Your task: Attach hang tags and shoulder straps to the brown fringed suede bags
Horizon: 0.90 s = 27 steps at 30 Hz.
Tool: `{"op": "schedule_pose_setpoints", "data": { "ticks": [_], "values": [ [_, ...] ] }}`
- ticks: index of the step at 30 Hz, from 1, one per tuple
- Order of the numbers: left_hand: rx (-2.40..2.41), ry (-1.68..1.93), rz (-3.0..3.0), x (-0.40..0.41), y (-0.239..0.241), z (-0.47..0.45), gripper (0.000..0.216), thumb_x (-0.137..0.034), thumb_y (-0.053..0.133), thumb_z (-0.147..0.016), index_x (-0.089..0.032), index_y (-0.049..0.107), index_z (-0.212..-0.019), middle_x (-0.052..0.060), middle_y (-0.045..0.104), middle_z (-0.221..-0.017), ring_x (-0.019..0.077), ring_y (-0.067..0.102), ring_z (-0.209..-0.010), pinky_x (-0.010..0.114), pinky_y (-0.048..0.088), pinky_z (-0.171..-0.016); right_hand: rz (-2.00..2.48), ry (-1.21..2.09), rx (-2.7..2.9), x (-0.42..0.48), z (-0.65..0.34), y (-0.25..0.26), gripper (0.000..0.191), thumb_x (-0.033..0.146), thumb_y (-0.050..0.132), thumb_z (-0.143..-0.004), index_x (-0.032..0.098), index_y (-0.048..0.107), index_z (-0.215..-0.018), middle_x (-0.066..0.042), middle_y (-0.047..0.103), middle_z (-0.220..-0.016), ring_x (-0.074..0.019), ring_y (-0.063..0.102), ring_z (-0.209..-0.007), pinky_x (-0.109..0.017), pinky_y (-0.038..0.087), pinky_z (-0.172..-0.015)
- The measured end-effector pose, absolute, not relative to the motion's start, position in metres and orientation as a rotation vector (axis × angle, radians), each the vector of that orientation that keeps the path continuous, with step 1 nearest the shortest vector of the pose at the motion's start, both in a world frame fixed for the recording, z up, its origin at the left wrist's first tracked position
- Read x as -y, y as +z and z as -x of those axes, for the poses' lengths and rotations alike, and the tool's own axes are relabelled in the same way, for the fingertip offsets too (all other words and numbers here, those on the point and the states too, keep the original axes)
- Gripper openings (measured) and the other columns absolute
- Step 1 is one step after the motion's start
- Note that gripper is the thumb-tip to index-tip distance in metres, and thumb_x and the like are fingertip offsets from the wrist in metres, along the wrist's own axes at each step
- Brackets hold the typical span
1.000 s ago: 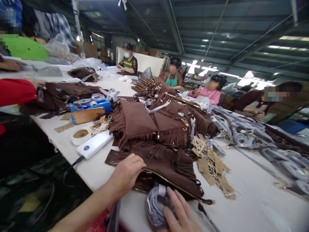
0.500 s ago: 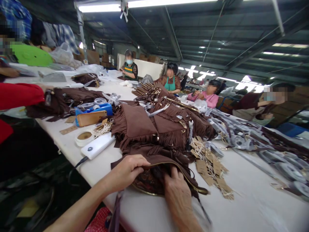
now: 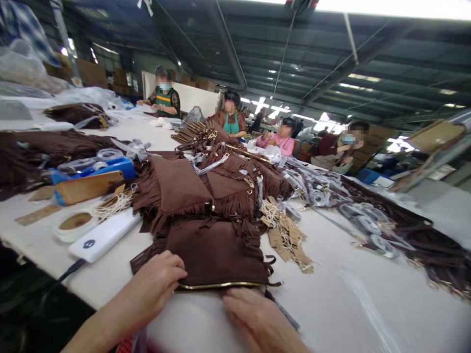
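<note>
A brown fringed bag (image 3: 217, 252) lies flat before me, its gold zipper (image 3: 228, 285) along the edge nearest me. My left hand (image 3: 158, 282) is closed on the left end of that zipper edge, fingers curled over the material. My right hand (image 3: 253, 311) reaches in at the zipper edge from the front; its fingertips are hidden under or inside the bag, so its grip does not show. A dark strap (image 3: 281, 310) hangs from the bag's right end. Directly behind lie more brown fringed bags (image 3: 184, 184) in a pile.
To the left are a white power bank (image 3: 105, 235) with a cable, a tape roll (image 3: 75, 226) and a phone (image 3: 88, 187) against a blue holder. Cardboard tags (image 3: 289, 238) with white strings lie right of the bags. Wrapped straps (image 3: 368, 220) spread farther right. Several co-workers sit beyond.
The bag's mouth gaped with its lining showing and my right hand inside; now the bag lies flatter, its outer face up. My right hand has drawn back towards me. The view has swung right.
</note>
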<state>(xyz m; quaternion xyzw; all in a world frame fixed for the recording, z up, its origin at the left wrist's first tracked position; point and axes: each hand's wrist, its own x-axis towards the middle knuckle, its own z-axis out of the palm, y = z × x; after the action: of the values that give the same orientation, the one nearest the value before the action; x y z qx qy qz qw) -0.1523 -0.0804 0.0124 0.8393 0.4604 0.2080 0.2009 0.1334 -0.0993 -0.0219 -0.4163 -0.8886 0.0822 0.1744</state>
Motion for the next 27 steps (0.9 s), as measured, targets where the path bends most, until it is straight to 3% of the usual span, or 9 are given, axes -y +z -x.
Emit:
{"op": "schedule_pose_setpoints", "data": {
  "ticks": [3, 7, 10, 13, 17, 21, 27],
  "values": [
    [-1.232, 0.573, -2.409, 0.085, 0.025, 0.121, 0.03, -0.003, 0.043, -0.087, -0.019, 0.068, -0.09, 0.006, 0.066, -0.095, 0.0219, 0.057, -0.09, 0.033, 0.045, -0.08, 1.328, 0.24, 2.361, 0.105, -0.182, 0.0, 0.033, 0.016, 0.039, -0.094, 0.024, 0.063, -0.115, -0.005, 0.073, -0.107, -0.0172, 0.069, -0.095, -0.023, 0.054, -0.081],
    [-0.993, 0.438, -2.646, 0.093, 0.01, 0.032, 0.023, -0.001, 0.056, -0.076, -0.016, 0.066, -0.09, 0.007, 0.067, -0.1, 0.0228, 0.06, -0.088, 0.032, 0.048, -0.071, 1.579, 0.143, 2.39, 0.083, -0.21, 0.0, 0.032, 0.008, 0.043, -0.084, 0.021, 0.068, -0.1, -0.01, 0.07, -0.109, -0.0232, 0.066, -0.101, -0.034, 0.053, -0.087],
    [-0.901, 0.415, -2.886, 0.093, -0.023, -0.033, 0.016, -0.015, 0.056, -0.087, -0.011, 0.066, -0.098, 0.012, 0.066, -0.101, 0.0252, 0.062, -0.083, 0.034, 0.047, -0.056, 1.541, 0.225, 2.479, 0.071, -0.208, -0.011, 0.029, 0.008, 0.043, -0.084, 0.02, 0.069, -0.094, -0.011, 0.068, -0.109, -0.0229, 0.063, -0.102, -0.033, 0.05, -0.088],
    [-0.864, 0.495, -2.99, 0.083, -0.045, -0.063, 0.016, -0.021, 0.053, -0.092, -0.013, 0.066, -0.092, 0.012, 0.066, -0.098, 0.024, 0.063, -0.079, 0.033, 0.044, -0.048, 1.581, 0.228, 2.529, 0.067, -0.212, -0.011, 0.028, 0.01, 0.041, -0.086, 0.021, 0.067, -0.087, -0.008, 0.07, -0.094, -0.0217, 0.065, -0.09, -0.031, 0.05, -0.079],
    [-0.81, 0.494, -2.959, 0.071, -0.033, -0.055, 0.011, -0.018, 0.051, -0.093, -0.016, 0.062, -0.092, 0.007, 0.07, -0.091, 0.0227, 0.066, -0.078, 0.032, 0.047, -0.056, 1.59, 0.288, 2.6, 0.06, -0.225, 0.005, 0.029, 0.013, 0.037, -0.09, 0.023, 0.064, -0.087, -0.004, 0.071, -0.083, -0.0199, 0.067, -0.082, -0.028, 0.045, -0.071],
    [-0.965, 0.398, -2.729, 0.065, -0.003, -0.034, 0.016, -0.007, 0.055, -0.083, -0.017, 0.059, -0.095, 0.004, 0.073, -0.089, 0.0218, 0.069, -0.08, 0.027, 0.047, -0.063, 1.679, 0.318, 2.604, 0.05, -0.224, 0.012, 0.022, 0.016, 0.045, -0.085, 0.023, 0.064, -0.078, -0.003, 0.073, -0.078, -0.0204, 0.068, -0.077, -0.026, 0.04, -0.063],
    [-1.121, 0.381, -2.622, 0.087, -0.016, 0.043, 0.023, -0.004, 0.053, -0.071, -0.023, 0.057, -0.082, -0.002, 0.072, -0.08, 0.0183, 0.066, -0.068, 0.023, 0.037, -0.054, 1.856, 0.248, 2.442, 0.048, -0.242, -0.008, 0.026, 0.017, 0.04, -0.089, 0.023, 0.065, -0.082, -0.006, 0.074, -0.084, -0.0221, 0.067, -0.081, -0.028, 0.04, -0.068]
  ]
}}
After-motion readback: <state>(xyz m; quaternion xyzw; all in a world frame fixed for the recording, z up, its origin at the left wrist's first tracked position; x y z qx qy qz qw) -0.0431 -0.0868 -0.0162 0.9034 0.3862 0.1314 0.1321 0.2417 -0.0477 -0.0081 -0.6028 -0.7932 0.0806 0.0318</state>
